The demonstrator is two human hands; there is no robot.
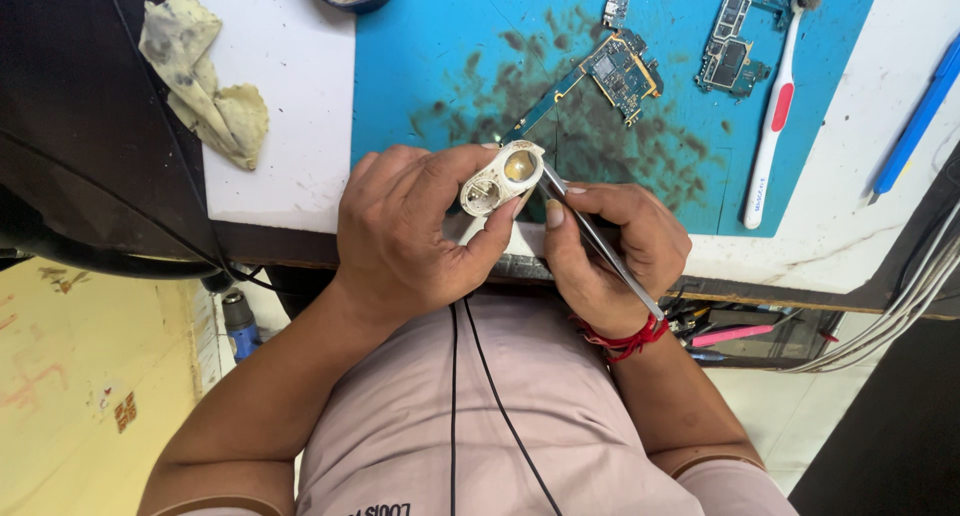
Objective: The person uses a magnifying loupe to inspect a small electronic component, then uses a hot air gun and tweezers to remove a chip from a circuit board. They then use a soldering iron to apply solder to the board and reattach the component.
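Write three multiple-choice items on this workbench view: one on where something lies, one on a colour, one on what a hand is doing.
1. Where does the toothbrush lie?
A. On the right part of the blue mat
B. On the crumpled cloth
C. In the person's lap

2. What colour is the thread band on the right wrist?
A. Green
B. Red
C. White

3. What is the right hand doing?
A. Resting flat on the mat
B. Holding the toothbrush
C. Gripping metal tweezers whose tip meets the small white casing

Answers:
1. A, the white and red brush lies along the mat's right edge, near the circuit boards.
2. B, a red band shows just below the hand.
3. C, the tweezers run from that hand up to the casing, which the left hand pinches between thumb and fingers.
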